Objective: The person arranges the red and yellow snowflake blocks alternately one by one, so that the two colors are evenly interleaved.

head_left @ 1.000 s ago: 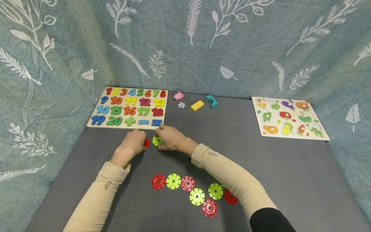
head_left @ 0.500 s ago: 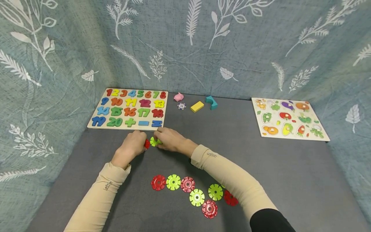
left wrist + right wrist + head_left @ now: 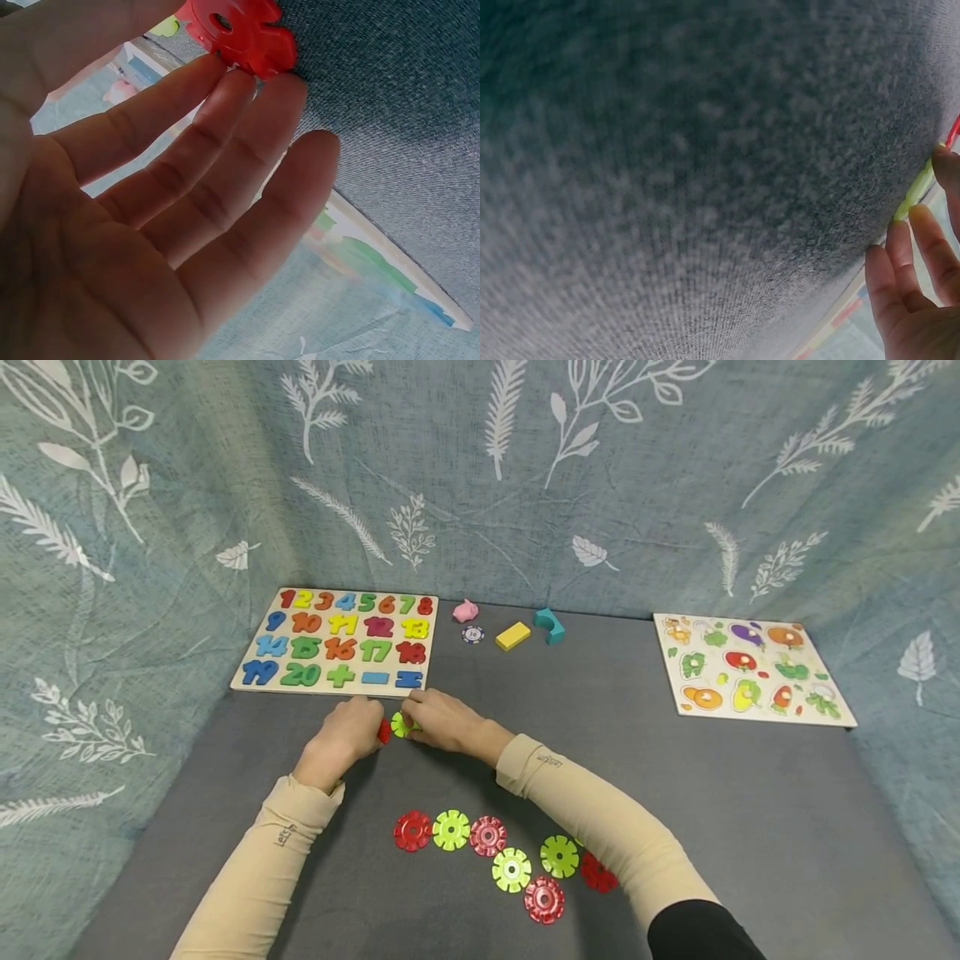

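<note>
My left hand [image 3: 341, 737] pinches a red notched plastic disc [image 3: 384, 732] just in front of the number board. In the left wrist view the red disc [image 3: 259, 45] shows its notched rim and centre hole against the fingertips. Right beside it, my right hand [image 3: 442, 720] pinches a lime-green notched disc [image 3: 400, 725], part of which its fingers hide. The right wrist view shows the green disc [image 3: 915, 193] edge-on between thumb and fingers, with a bit of red at its far end. The two discs stand edge to edge, close over the table.
A bent row of red and green discs [image 3: 452, 831] lies nearer me, partly under my right sleeve. Behind my hands is a number puzzle board [image 3: 234, 683]. A pink pig [image 3: 466, 611], poker chip [image 3: 473, 634], yellow block [image 3: 513, 636], teal arch block [image 3: 555, 632] and vegetable puzzle board [image 3: 843, 714] lie further back.
My right hand has brought the green disc slightly left, narrowing the gap to the red disc. My left hand stays nearly still with the red disc.
</note>
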`<state>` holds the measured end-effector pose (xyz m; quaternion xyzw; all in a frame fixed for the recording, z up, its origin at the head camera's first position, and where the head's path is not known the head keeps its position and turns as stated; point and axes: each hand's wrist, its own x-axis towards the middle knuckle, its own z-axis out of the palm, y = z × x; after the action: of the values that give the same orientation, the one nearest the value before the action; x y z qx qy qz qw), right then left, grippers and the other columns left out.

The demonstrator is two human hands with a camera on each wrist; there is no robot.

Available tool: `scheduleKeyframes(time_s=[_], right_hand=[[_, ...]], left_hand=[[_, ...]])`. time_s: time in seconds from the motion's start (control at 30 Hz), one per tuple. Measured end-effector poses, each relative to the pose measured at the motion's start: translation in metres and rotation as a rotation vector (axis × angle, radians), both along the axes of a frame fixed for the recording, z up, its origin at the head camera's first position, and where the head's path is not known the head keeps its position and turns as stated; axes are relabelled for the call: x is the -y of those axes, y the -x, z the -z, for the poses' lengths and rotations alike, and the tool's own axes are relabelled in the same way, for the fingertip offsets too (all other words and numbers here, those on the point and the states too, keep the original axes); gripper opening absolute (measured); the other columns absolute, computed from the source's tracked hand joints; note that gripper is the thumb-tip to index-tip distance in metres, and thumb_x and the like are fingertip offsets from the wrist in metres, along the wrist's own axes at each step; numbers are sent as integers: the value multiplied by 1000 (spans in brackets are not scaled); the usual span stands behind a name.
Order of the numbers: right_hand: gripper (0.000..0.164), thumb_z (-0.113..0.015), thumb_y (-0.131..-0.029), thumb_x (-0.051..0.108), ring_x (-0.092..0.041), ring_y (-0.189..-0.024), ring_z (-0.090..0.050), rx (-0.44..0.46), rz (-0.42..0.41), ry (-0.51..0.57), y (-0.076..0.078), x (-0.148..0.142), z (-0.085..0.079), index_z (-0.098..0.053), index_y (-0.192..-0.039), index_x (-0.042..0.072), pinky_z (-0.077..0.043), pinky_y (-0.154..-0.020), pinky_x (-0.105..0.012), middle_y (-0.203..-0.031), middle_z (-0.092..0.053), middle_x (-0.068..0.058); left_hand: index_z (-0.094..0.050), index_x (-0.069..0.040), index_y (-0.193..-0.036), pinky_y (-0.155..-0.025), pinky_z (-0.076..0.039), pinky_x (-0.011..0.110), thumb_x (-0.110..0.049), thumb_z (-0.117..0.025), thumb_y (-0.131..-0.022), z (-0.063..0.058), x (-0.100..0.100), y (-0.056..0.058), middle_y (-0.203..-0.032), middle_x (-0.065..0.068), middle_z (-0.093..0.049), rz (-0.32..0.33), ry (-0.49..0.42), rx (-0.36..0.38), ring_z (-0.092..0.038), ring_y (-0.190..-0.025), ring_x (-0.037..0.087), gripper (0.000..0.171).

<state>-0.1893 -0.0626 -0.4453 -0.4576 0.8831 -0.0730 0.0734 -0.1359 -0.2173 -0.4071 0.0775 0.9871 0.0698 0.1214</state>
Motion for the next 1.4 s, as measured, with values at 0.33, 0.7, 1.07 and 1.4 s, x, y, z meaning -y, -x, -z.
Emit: scheduleKeyframes(time_s=[0.33, 0.7, 1.07, 1.4], right_hand=[[20, -68, -90, 26, -13, -93, -58, 23, -14, 47, 0, -12, 1, -65, -104, 13, -50, -84, -24, -108, -61, -1], [12, -64, -93, 25, -10, -83, -56, 35, -25, 86, 2, -35, -3, -64, -98, 14, -49, -77, -25, -103, -59, 0], [12, -66, -92, 26, -10, -82, -57, 12, -35, 110, 3, -68, -12, -65, -95, 15, -49, -76, -28, -104, -60, 0], [27, -68, -88, 37, -12, -81, -53, 103, -60, -24, -3, -96, -13, -64, -106, 17, -47, -75, -31, -104, -60, 0]], left_hand=[[-64, 3, -89, -60, -51, 42, -17, -84, -74, 0, -9, 1, -87, 17, -55, -9, 14, -2, -55, -70, 26, 32], [-67, -1, -104, -61, -47, 42, -26, -84, -73, 5, -17, 9, -89, 15, -60, 64, 32, -108, -55, -73, 27, 44], [-70, -4, -97, -59, -44, 40, -27, -83, -74, 5, -22, 15, -83, 11, -62, 103, 46, -117, -55, -69, 24, 34], [-68, -3, -98, -62, -41, 37, -24, -83, -75, 5, -29, 18, -83, 10, -60, 67, 49, -39, -51, -72, 23, 35]])
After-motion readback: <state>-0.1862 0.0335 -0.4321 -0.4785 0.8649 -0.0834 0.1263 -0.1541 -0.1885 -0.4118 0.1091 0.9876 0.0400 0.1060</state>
